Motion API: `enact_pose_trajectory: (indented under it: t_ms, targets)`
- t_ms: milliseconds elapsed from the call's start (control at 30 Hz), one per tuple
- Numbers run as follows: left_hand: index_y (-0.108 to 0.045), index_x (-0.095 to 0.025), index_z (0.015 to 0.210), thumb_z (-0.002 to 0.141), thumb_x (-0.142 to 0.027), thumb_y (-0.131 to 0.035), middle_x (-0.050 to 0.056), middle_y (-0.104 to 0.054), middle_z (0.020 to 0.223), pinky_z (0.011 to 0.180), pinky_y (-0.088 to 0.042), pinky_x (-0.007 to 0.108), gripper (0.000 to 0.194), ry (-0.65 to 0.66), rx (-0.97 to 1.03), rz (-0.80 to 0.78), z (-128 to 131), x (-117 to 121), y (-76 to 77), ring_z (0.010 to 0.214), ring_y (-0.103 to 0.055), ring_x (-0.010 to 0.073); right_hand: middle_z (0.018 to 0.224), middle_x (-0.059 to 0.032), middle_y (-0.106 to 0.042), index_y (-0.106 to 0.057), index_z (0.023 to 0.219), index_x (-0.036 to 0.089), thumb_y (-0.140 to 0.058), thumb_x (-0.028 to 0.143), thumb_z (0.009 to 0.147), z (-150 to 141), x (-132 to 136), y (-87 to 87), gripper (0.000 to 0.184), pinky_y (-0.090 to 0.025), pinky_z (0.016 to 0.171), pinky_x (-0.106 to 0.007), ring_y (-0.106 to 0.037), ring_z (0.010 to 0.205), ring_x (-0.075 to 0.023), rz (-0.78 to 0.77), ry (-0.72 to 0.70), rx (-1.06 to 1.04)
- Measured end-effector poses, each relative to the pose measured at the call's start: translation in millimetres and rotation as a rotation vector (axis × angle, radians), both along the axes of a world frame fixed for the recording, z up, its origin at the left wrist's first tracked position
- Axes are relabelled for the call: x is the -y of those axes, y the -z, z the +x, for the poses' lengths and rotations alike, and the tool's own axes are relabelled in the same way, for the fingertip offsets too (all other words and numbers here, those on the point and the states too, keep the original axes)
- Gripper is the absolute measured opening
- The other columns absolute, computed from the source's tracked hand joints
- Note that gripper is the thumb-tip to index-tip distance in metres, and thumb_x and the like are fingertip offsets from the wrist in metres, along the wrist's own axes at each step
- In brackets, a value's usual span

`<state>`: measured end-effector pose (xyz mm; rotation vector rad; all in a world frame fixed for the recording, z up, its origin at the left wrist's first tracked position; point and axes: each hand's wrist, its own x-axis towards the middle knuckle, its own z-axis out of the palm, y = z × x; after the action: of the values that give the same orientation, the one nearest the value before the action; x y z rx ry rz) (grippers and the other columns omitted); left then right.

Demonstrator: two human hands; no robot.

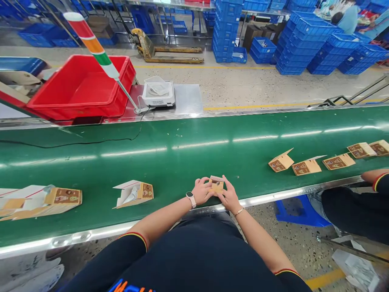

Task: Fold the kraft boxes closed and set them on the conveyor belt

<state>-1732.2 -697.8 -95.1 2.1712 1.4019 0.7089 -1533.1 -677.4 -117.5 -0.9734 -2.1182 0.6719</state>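
Note:
A small brown cardboard box [216,184] is held over the near edge of the green conveyor belt [182,162]. My left hand [202,190], with a watch on its wrist, grips the box's left side. My right hand [228,196], wearing a thin bracelet, grips its right side with fingers curled around it. The box's top flap stands up. Left of my hands an open box with a white insert [133,194] lies on the belt.
Several flat brown boxes [306,166] lie on the belt at right, near another person's arm [375,178]. More open boxes [42,200] lie at far left. Behind the belt stand a red crate [82,87], a white scale [158,93], a striped signal pole [94,46] and stacked blue crates [306,44].

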Motion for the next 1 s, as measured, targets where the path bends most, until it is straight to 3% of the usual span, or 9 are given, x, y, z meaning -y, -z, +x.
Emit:
enact_pose_trajectory:
  t_ms: [100, 167, 267, 367, 567, 633, 800, 900, 1000]
  targets:
    - [-0.067, -0.022, 0.079, 0.086, -0.029, -0.055, 0.008, -0.067, 0.099, 0.094, -0.035, 0.049, 0.016, -0.167, 0.228, -0.04, 13.3, 1.9, 4.2, 0.111, -0.051, 0.0288, 0.138, -0.0145, -0.048, -0.067, 0.077, 0.019, -0.056, 0.039, 0.084, -14.6, 8.3, 2.8, 0.024, -0.047, 0.1, -0.045, -0.052, 0.124, -0.0279, -0.217, 0.175, -0.344]
    - [-0.062, -0.019, 0.082, 0.077, -0.028, -0.066, 0.008, -0.063, 0.103, 0.095, -0.039, 0.046, 0.011, -0.375, 0.478, -0.103, 22.8, 0.4, 7.9, 0.105, -0.054, 0.026, 0.133, -0.0148, -0.05, -0.06, 0.082, 0.019, -0.067, 0.039, 0.071, -24.3, 12.0, 4.2, 0.024, -0.047, 0.099, -0.044, -0.054, 0.119, -0.0266, -0.416, 0.388, -0.575]
    - [-0.057, -0.019, 0.098, 0.068, -0.023, -0.073, 0.009, -0.057, 0.115, 0.093, -0.045, 0.041, 0.034, -0.576, 0.814, -0.401, 31.4, -11.4, 7.0, 0.101, -0.057, 0.0226, 0.125, -0.0134, -0.055, -0.051, 0.097, 0.021, -0.073, 0.038, 0.059, -33.8, 8.5, 1.3, 0.047, -0.051, 0.093, -0.041, -0.057, 0.115, -0.0252, -0.692, 0.572, -0.76]
    - [-0.059, -0.018, 0.102, 0.072, -0.021, -0.07, 0.011, -0.061, 0.113, 0.087, -0.05, 0.038, 0.033, -0.507, 0.908, -0.646, 34.7, -29.3, -0.2, 0.095, -0.062, 0.0222, 0.112, -0.0113, -0.063, -0.051, 0.103, 0.021, -0.069, 0.041, 0.064, -35.5, -1.7, -5.6, 0.048, -0.054, 0.085, -0.039, -0.061, 0.105, -0.024, -0.778, 0.587, -0.774]
    - [-0.061, -0.016, 0.097, 0.07, -0.011, -0.067, 0.009, -0.067, 0.099, 0.08, -0.053, 0.035, 0.028, -0.459, 0.904, -0.784, 52.9, -44.1, -5.8, 0.086, -0.064, 0.0212, 0.099, -0.0066, -0.068, -0.054, 0.101, 0.021, -0.066, 0.034, 0.061, -25.0, -8.4, -11.5, 0.044, -0.056, 0.078, -0.035, -0.065, 0.092, -0.0226, -0.834, 0.596, -0.784]
    - [-0.061, -0.016, 0.102, 0.071, -0.012, -0.068, 0.01, -0.067, 0.106, 0.081, -0.053, 0.036, 0.032, -0.468, 0.906, -0.786, 59.2, -41.8, -6.3, 0.089, -0.064, 0.0217, 0.097, -0.0058, -0.069, -0.055, 0.1, 0.021, -0.066, 0.033, 0.059, -20.3, -9.4, -10.6, 0.045, -0.056, 0.077, -0.035, -0.065, 0.09, -0.0223, -0.841, 0.6, -0.775]
    - [-0.063, -0.017, 0.105, 0.07, -0.022, -0.075, 0.013, -0.058, 0.129, 0.094, -0.047, 0.034, 0.038, -0.54, 0.901, -0.706, 42.4, -19.3, -19.3, 0.109, -0.058, 0.0232, 0.093, -0.0041, -0.069, -0.055, 0.096, 0.021, -0.064, 0.034, 0.059, -5.5, -24.3, -6.9, 0.041, -0.055, 0.074, -0.033, -0.065, 0.086, -0.0212, -0.838, 0.614, -0.705]
    - [-0.065, -0.018, 0.098, 0.072, -0.033, -0.072, 0.011, -0.066, 0.114, 0.082, -0.05, 0.032, 0.031, -0.535, 0.875, -0.712, 7.5, 14.6, -29.5, 0.1, -0.062, 0.0221, 0.097, -0.0072, -0.066, -0.054, 0.101, 0.02, -0.065, 0.038, 0.059, 7.7, -33.1, -9.7, 0.047, -0.054, 0.075, -0.036, -0.064, 0.088, -0.0237, -0.815, 0.633, -0.627]
    - [-0.062, -0.019, 0.094, 0.07, -0.047, -0.069, 0.007, -0.068, 0.095, 0.064, -0.049, 0.028, 0.037, -0.58, 0.851, -0.639, -33.5, 62.7, -28.9, 0.08, -0.064, 0.0197, 0.122, -0.0168, -0.053, -0.047, 0.117, 0.017, -0.069, 0.046, 0.06, 16.2, -29.2, -17.8, 0.068, -0.049, 0.091, -0.044, -0.052, 0.114, -0.0317, -0.711, 0.722, -0.548]
